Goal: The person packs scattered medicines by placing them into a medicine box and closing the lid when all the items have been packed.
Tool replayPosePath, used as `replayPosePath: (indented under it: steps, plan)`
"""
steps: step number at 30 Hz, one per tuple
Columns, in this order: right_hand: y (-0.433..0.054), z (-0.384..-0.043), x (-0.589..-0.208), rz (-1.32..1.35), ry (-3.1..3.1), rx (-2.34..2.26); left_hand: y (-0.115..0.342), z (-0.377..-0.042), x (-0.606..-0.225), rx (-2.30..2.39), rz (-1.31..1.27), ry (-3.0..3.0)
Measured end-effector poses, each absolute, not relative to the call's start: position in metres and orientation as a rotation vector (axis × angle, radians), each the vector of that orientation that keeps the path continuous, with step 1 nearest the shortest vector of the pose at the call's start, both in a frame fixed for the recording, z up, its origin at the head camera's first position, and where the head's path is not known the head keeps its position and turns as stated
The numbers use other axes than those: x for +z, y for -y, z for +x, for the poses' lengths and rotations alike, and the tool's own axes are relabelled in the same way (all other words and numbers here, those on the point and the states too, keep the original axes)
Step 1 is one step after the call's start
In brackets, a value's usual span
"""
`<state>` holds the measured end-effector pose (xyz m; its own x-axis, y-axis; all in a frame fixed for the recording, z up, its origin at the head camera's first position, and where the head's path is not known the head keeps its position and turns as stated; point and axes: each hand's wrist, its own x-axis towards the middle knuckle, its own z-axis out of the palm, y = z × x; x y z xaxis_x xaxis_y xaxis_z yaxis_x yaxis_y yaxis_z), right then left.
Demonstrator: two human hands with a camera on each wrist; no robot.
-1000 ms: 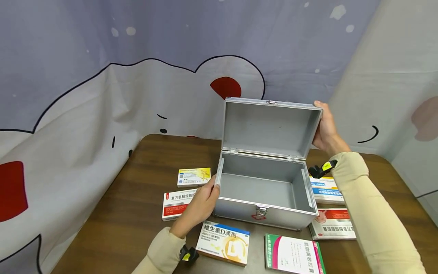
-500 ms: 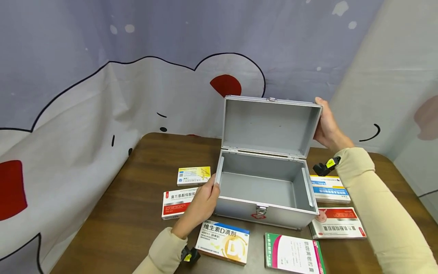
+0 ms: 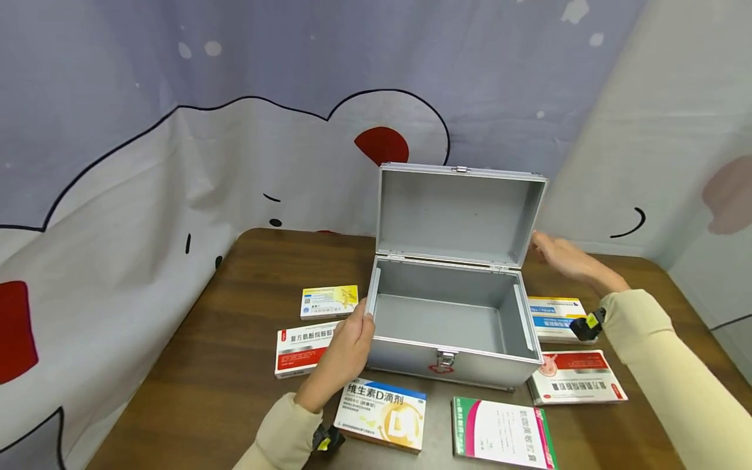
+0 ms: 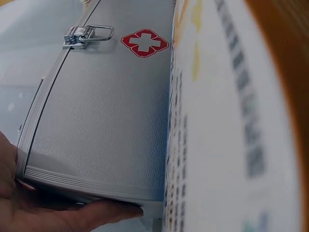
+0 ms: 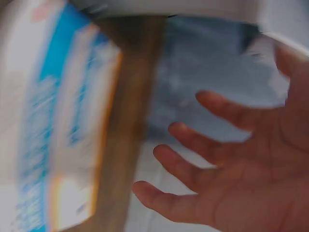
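A silver first-aid box [image 3: 449,362] stands on the table with its lid [image 3: 461,212] raised and leaning back; its grey inside shows nothing in it. My left hand [image 3: 346,343] holds the box by its left wall, thumb at the rim. In the left wrist view, the fingers [image 4: 91,217] lie along that side, and a red cross emblem [image 4: 145,43] and metal latch [image 4: 79,37] show on the front. My right hand [image 3: 566,260] is off to the right of the lid. Its fingers [image 5: 181,164] are spread in the right wrist view and hold nothing.
Medicine boxes surround the case: a yellow-white one [image 3: 329,301] and a red-white one [image 3: 302,349] left, a vitamin D box [image 3: 382,414] and a green-pink one [image 3: 502,432] in front, a blue-white one [image 3: 552,320] and another red-white one [image 3: 578,377] right. A curtain [image 3: 294,170] hangs behind the table.
My right hand has let go of the lid's upper right corner and moved down and outward to the right. The lid stays up. My left hand keeps its hold on the box.
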<state>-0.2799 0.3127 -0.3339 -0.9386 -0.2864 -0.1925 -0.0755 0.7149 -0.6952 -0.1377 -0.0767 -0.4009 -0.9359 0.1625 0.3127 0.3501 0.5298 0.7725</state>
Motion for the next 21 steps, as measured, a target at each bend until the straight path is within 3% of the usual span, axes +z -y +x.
replayPosePath:
  steps: [7,14,21]
  plan:
    - [-0.336,-0.246,-0.373,-0.522,-2.742,-0.644,0.077,-0.137,-0.401,-1.346,-0.437,2.573]
    - [-0.354,-0.231,-0.393,-0.428,-2.828,-0.475,0.078,-0.137,-0.402,-1.349,-0.439,2.574]
    - [-0.332,-0.22,-0.394,-0.195,-2.783,-0.322,0.08,-0.137,-0.4,-1.357,-0.425,2.581]
